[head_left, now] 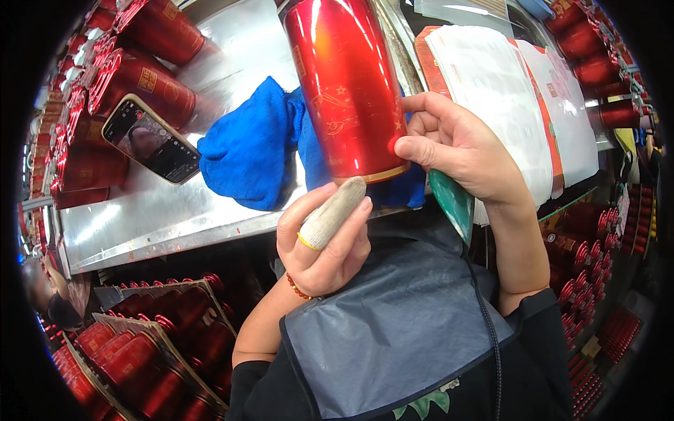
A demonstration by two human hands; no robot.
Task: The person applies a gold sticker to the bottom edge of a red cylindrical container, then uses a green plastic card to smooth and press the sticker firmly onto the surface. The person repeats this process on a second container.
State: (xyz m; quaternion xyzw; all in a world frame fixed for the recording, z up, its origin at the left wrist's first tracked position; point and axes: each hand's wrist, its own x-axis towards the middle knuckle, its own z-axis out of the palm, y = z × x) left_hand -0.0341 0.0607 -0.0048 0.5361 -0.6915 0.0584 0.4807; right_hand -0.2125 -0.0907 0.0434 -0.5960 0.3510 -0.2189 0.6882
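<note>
A shiny red metal cylinder (347, 91) with fine gold drawings and a gold rim at its near end slants over the bench; its far end is cut off by the view's top. My right hand (467, 140) is closed on its lower right side, thumb and fingers pinching near the edge. At the near rim, my left hand (326, 238) supports it with bent fingers. One finger wears a greyish knitted finger sleeve (333, 210) with a yellow edge, its tip touching the rim. Beneath the cylinder lies a blue cloth (249, 147). A green pointed object (451, 203) shows below my right hand.
A phone (151, 137) with a lit screen leans by red cylinders (151, 84) on the metal bench (161, 228). White sheets (484, 98) lie to the right. Boxes of red cylinders (133, 358) stand low on the left; more are stacked at right (583, 259).
</note>
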